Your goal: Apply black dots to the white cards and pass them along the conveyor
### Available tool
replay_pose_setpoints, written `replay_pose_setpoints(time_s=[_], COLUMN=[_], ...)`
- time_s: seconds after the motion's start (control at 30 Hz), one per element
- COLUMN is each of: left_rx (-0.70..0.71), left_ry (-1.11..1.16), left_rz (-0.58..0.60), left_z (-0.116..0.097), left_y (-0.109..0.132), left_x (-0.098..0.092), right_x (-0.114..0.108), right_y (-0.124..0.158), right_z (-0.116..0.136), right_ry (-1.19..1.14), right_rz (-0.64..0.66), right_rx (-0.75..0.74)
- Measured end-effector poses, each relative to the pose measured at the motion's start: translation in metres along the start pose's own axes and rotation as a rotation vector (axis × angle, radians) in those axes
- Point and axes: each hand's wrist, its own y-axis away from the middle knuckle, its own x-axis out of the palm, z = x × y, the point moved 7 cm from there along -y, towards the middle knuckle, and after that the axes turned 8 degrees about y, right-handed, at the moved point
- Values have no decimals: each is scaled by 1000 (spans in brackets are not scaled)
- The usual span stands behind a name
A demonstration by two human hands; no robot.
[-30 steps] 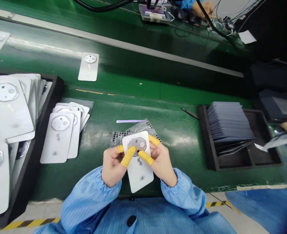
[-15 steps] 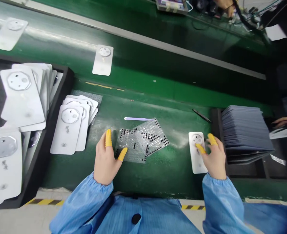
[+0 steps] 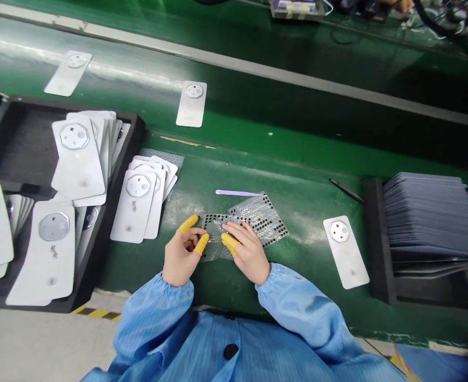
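Two overlapping clear plastic sheets with rows of small black dots (image 3: 271,220) lie on the green bench in front of me. My left hand (image 3: 180,257) has its thumb and a curled finger together at the left edge of the nearer sheet, its yellow-capped index finger raised. Over that sheet, my right hand (image 3: 250,254) brings thumb and fingers close together; what lies between them is hidden. A white card with a round camera-ring print (image 3: 346,252) rests alone to the right. A pale purple stick (image 3: 237,193) lies just behind the sheets.
Left, a black divided tray (image 3: 23,143) holds several white cards (image 3: 80,164), with a smaller card stack (image 3: 132,207) beside it. Right, another black tray (image 3: 377,233) holds dark grey panels (image 3: 425,212). Black tweezers (image 3: 346,190) lie nearby. More cards (image 3: 192,106) sit farther back.
My right hand has left the white card at the right and moved left onto the dotted sheet. My left hand's thumb and finger have closed at the sheet's edge. The view has shifted.
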Motion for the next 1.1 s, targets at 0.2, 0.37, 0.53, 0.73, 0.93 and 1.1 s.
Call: replay_pose_setpoints(time_s=[0.2, 0.37, 0.53, 0.73, 0.93, 1.1], left_rx=[-52, -41, 22, 109, 257, 290], left_ry=[135, 220, 232, 180, 46, -41], left_rz=[19, 89, 156, 191, 207, 263], left_z=[-9, -23, -32, -36, -45, -37], left_y=[1, 14, 23, 25, 21, 10], left_x=[-4, 10, 22, 20, 10, 18], right_x=[-39, -58, -53, -56, -50, -21], right_y=[-2, -17, -19, -19, -27, -28], right_z=[6, 24, 25, 24, 33, 5], right_ry=[-59, -134, -187, -88, 43, -235], right_rz=[-69, -135, -182, -165, -117, -170], right_rx=[102, 41, 6, 6, -93, 179])
